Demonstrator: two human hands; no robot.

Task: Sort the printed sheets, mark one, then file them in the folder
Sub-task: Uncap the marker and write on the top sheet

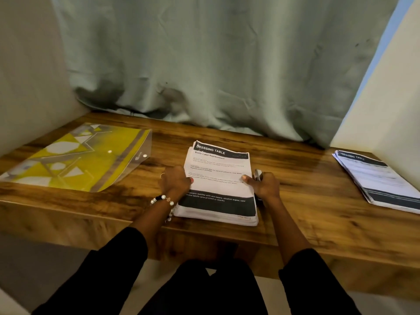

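Wooden desk (295,169): hands (176,181) flanking sheets (218,189).

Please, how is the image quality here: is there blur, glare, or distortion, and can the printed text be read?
Head view: dim, warm light; wide-angle lens bends the desk edge. The middle stack is sharp enough to read "DRESSING TABLE", while the right stack at the edge is smeared and unreadable. Soft glare sits on the folder. Both hands, left and right, look slightly blurred.

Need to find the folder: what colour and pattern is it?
Clear plastic folder, yellow with white-grey geometric shapes; head view.
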